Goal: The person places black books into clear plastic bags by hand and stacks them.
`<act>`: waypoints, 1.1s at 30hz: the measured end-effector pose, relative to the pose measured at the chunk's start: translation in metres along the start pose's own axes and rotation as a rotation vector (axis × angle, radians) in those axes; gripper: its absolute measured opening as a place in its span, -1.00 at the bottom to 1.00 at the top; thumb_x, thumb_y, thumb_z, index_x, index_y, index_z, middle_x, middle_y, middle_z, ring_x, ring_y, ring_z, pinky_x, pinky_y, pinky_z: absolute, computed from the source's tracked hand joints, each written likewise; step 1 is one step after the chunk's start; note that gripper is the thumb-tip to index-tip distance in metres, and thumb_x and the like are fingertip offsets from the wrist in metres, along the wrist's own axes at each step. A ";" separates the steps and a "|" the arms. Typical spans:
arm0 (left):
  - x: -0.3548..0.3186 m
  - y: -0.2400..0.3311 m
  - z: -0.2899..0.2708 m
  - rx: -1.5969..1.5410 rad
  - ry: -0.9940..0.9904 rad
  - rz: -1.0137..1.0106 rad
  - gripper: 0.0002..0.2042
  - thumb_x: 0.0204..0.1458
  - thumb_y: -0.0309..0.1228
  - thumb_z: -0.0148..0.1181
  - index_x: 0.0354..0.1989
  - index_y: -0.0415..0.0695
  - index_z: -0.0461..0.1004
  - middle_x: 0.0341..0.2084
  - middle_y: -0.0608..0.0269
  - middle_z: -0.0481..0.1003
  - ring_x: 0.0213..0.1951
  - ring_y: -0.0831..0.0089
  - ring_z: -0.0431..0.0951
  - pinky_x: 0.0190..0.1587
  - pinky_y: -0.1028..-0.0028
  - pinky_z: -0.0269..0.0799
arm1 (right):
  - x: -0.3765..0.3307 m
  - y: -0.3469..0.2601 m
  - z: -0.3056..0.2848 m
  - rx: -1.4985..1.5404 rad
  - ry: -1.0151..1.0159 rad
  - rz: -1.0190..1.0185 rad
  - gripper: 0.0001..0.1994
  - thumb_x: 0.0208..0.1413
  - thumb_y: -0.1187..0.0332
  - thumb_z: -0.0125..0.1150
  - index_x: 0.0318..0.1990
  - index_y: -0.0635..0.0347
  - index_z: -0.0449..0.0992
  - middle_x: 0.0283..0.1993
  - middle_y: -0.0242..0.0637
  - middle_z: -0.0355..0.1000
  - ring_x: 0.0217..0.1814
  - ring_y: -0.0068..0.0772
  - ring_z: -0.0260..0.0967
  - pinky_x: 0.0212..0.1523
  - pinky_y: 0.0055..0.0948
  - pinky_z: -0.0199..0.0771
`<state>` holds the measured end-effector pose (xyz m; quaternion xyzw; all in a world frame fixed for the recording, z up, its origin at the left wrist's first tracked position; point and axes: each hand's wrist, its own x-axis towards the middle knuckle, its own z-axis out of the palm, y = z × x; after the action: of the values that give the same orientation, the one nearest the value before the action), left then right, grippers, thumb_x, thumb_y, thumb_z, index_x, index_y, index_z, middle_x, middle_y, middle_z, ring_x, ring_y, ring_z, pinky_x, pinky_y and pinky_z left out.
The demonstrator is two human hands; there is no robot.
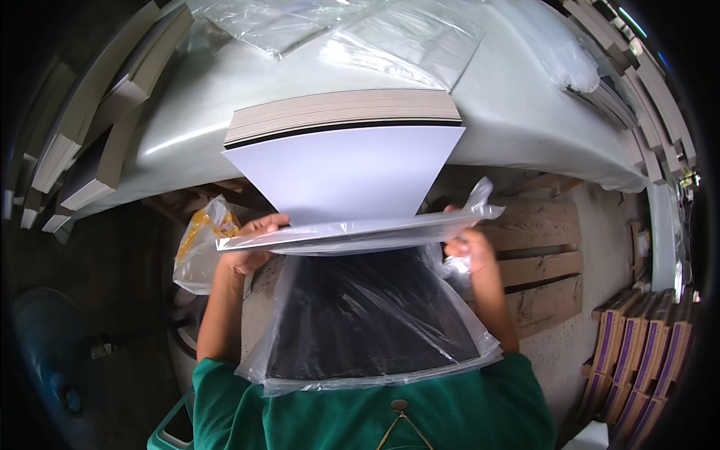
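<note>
We hold a clear plastic bag (pixel 360 330) open between our hands: the left hand (pixel 251 251) grips its mouth at one side, the right hand (pixel 469 247) grips the other. A white sheet (pixel 341 176) slants from the stack (pixel 341 112) at the bench's (pixel 517 105) near edge into the bag.

A stack of boards (pixel 341 112) lies on the table (pixel 525 105), with loose plastic sheets (pixel 390 34) behind it. A board (pixel 345 180) slants from the stack into a plastic bag (pixel 367 315), whose mouth the left hand (pixel 251 244) and right hand (pixel 469 244) grip on either side. Boxes (pixel 637 345) stand far right.
</note>
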<state>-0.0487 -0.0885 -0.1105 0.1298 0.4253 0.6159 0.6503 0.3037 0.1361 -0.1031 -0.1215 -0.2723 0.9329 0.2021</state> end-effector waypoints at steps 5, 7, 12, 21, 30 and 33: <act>0.042 -0.101 -0.095 0.053 0.078 -0.124 -0.89 -0.03 -0.38 0.18 -0.35 -0.11 0.45 -0.54 0.48 0.41 -0.50 0.66 0.37 -0.36 0.68 0.28 | 0.005 0.085 -0.122 -0.123 0.409 0.297 -0.68 0.09 0.39 0.07 0.01 0.19 0.30 -0.35 -0.46 0.40 -0.38 -0.64 0.38 -0.36 -0.60 0.42; 0.066 -0.135 -0.123 0.197 0.294 0.004 -0.92 -0.03 -0.42 0.15 -0.36 -0.09 0.44 -0.55 0.51 0.39 -0.50 0.69 0.34 -0.38 0.71 0.24 | 0.023 0.100 -0.142 -0.346 0.531 0.209 -0.68 0.04 0.33 0.15 -0.04 0.16 0.35 -0.40 -0.47 0.40 -0.49 -0.70 0.30 -0.50 -0.63 0.31; 0.066 -0.112 -0.110 0.501 0.443 0.262 -0.92 -0.05 -0.46 0.16 -0.37 -0.12 0.42 -0.58 0.47 0.39 -0.54 0.74 0.30 -0.50 0.71 0.17 | 0.043 0.053 -0.103 -0.656 0.721 0.044 -0.83 0.04 0.25 0.15 -0.34 0.14 0.42 -0.47 -0.46 0.32 -0.66 -0.76 0.04 -0.75 -0.67 0.02; -0.009 0.038 0.166 0.904 -0.337 0.479 -0.71 -0.15 -0.32 0.30 -0.30 -0.21 0.44 -0.38 0.28 0.41 -0.41 0.56 0.35 -0.41 0.58 0.26 | 0.036 0.003 0.121 -0.288 -0.234 -0.120 -0.30 0.14 -0.01 -0.19 0.29 0.22 -0.21 0.34 -0.07 -0.21 0.34 -0.25 -0.13 0.20 -0.14 0.04; 0.006 0.034 0.171 0.527 -0.180 0.341 -0.87 -0.02 -0.51 0.18 -0.51 -0.19 0.34 -0.60 0.43 0.34 -0.47 0.72 0.33 -0.38 0.67 0.28 | 0.037 -0.015 0.128 -0.519 0.024 -0.280 -0.75 0.09 0.38 0.08 -0.11 0.31 0.43 -0.21 -0.34 0.44 -0.22 -0.63 0.33 -0.16 -0.61 0.30; 0.009 0.024 0.168 0.654 -0.050 0.531 -0.86 0.02 -0.47 0.14 -0.51 -0.23 0.37 -0.62 0.41 0.37 -0.48 0.71 0.33 -0.38 0.65 0.27 | 0.041 -0.001 0.130 -0.576 0.100 -0.282 -0.79 0.02 0.41 0.18 -0.17 0.26 0.49 -0.31 -0.43 0.45 -0.30 -0.72 0.29 -0.26 -0.66 0.26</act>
<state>0.0535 -0.0158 0.0045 0.4493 0.5340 0.5915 0.4039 0.2238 0.0957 -0.0002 -0.1802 -0.5292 0.7730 0.2999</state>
